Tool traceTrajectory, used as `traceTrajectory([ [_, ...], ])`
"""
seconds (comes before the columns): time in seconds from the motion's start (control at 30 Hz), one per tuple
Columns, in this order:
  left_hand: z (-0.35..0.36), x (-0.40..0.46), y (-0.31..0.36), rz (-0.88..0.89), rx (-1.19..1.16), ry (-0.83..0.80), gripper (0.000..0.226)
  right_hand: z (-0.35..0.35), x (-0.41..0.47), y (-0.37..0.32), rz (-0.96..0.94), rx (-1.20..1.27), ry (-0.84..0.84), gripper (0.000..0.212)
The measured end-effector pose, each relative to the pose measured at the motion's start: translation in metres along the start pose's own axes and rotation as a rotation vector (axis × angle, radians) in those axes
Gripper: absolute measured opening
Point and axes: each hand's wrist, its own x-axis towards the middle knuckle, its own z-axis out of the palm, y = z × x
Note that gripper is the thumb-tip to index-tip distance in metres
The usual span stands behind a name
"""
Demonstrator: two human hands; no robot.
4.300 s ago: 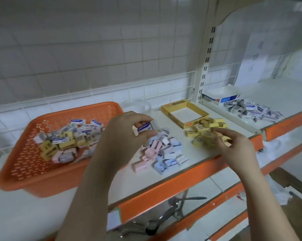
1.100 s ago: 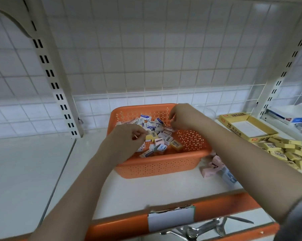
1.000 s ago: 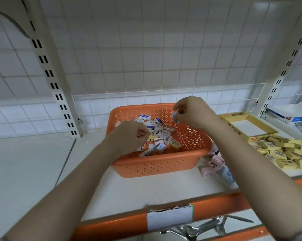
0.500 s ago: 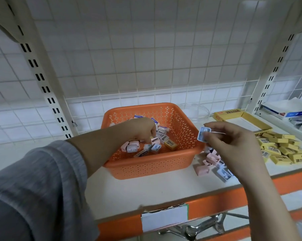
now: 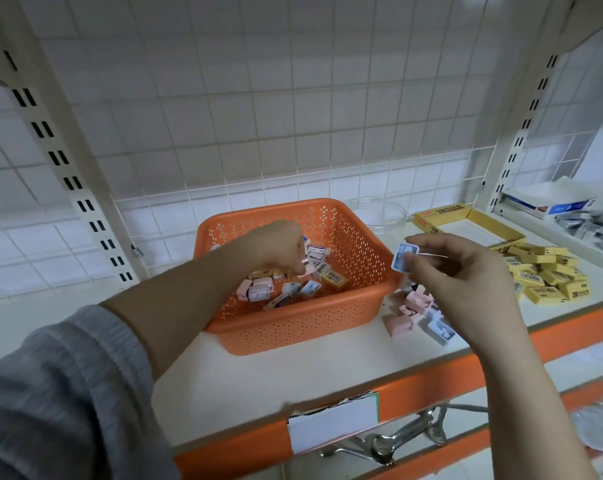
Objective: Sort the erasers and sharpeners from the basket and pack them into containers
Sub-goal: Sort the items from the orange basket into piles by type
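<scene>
Right of frame centre: right hand (image 5: 466, 275) pinching a small blue sharpener (image 5: 403, 257) at its fingertips, above the pink and blue pile (image 5: 419, 311) on the shelf. Centre: left hand (image 5: 276, 245) curled inside the orange basket (image 5: 345, 317), pinching a small pink piece (image 5: 305, 262) over the mixed erasers and sharpeners (image 5: 293, 282). Right edge: yellow erasers (image 5: 546, 277).

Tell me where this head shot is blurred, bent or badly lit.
Head view: wide-angle bending curves the slotted shelf posts outward toward the edges; the grey sleeve at bottom left is soft and smeared, and the bottom right corner is smeared too; the orange basket and the small blue piece pinched in the right hand are fairly sharp; light is flat and dim, with only faint shadows.
</scene>
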Motion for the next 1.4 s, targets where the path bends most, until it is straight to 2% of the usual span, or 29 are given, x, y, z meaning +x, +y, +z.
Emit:
traceTrajectory([
  [0.17,-0.022,-0.024,0.01,0.039,-0.255,0.165,0.025,-0.019,0.004,0.003,-0.047,-0.063,0.089,0.026],
  [0.4,-0.022,-0.054,0.062,0.073,-0.454,0.404,0.024,-0.063,0.023,0.018,-0.013,-0.061,0.148,0.014],
  [0.53,-0.009,-0.062,0.095,0.056,-0.451,0.517,0.022,-0.083,0.04,0.027,-0.036,-0.08,0.079,0.019],
  [0.67,0.008,-0.072,0.123,-0.038,-0.418,0.665,0.027,-0.091,0.078,0.042,-0.072,-0.127,-0.084,0.014],
  [0.73,0.015,-0.078,0.14,-0.14,-0.415,0.667,0.03,-0.083,0.102,0.052,-0.103,-0.251,-0.19,0.006],
  [0.83,0.024,-0.086,0.161,-0.245,-0.426,0.677,0.03,-0.06,0.132,0.07,-0.189,-0.491,-0.359,0.01],
  [1.03,0.045,-0.098,0.183,-0.276,-0.412,0.735,0.036,-0.025,0.162,0.097,-0.216,-0.757,-0.611,0.015],
  [1.23,0.065,-0.105,0.185,-0.282,-0.333,0.704,0.036,-0.022,0.16,0.104,-0.225,-0.785,-0.692,0.017],
  [1.3,0.075,-0.105,0.187,-0.277,-0.311,0.662,0.035,-0.026,0.16,0.105,-0.205,-0.706,-0.66,0.017],
  [1.4,0.093,-0.099,0.19,-0.275,-0.296,0.534,0.034,-0.04,0.15,0.099,-0.199,-0.484,-0.524,0.017],
])
